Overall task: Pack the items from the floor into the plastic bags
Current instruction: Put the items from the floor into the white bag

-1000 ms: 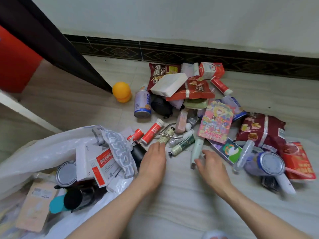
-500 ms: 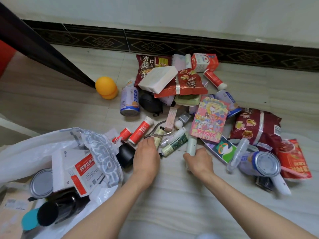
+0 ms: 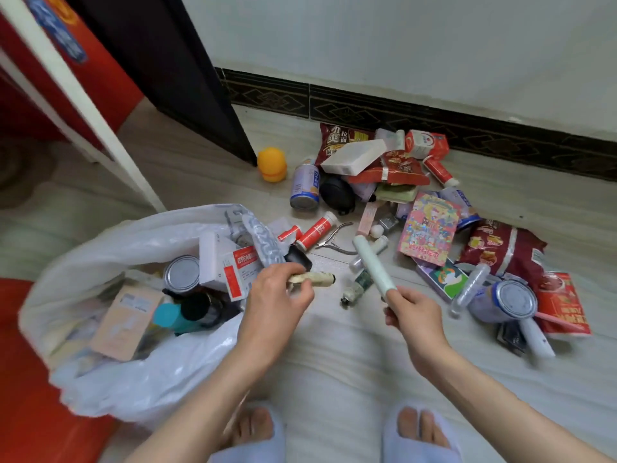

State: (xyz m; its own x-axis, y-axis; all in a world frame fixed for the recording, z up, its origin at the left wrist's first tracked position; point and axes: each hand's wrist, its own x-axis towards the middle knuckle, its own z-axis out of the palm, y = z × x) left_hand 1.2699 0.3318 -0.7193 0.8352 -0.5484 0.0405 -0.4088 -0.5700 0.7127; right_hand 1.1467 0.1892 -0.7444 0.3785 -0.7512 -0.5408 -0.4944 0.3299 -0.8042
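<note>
Both picks are now off the floor: your left hand [image 3: 277, 295] pinches a cream tube [image 3: 314, 279], your right hand [image 3: 412, 307] grips a pale green tube [image 3: 374, 265] by its lower end. The plastic bag [image 3: 140, 235] mouth gapes just left of your left fingers; path is unobstructed. The nail clippers [image 3: 335, 238] and pile stay beyond your fingertips.

Pale tile floor [image 3: 334, 345], white wall [image 3: 400, 45], dark patterned baseboard [image 3: 500, 128], dark door [image 3: 173, 78], red cabinet [image 3: 33, 78] left.
</note>
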